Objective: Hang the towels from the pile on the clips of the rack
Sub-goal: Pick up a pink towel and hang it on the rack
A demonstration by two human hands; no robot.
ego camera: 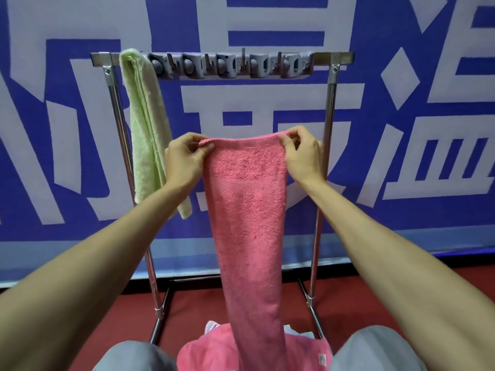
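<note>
Both grips are on the pink towel (pixel 246 210), and I've got it up in front of the rack (pixel 331 108). My left grip (pixel 184 159) pinches the top left corner, thumb and curled fingers closed on the folded hem. My right grip (pixel 300 156) pinches the top right corner the same way, fingers bent over the cloth. The edge runs taut between them, below the row of clips (pixel 230 66) and apart from it.

The towel is thick terry, looped and fuzzy, with a woven herringbone band across it just under the hands. It hangs in a long narrowing strip down onto the pile (pixel 203 352) between my knees (pixel 375 349). There's more pink terry in that pile, with a small white label (pixel 321 358) too tiny to read.

A pale green towel (pixel 146 124), same nubby cloth, hangs folded at the left end of the top bar; clipped or just draped, I can't tell. The rack is shiny metal tube and the clips are grey plastic. Behind it a blue banner (pixel 401 215) carries big white block characters, cut off, and I can't read them. The floor (pixel 348 290) underneath is red.
</note>
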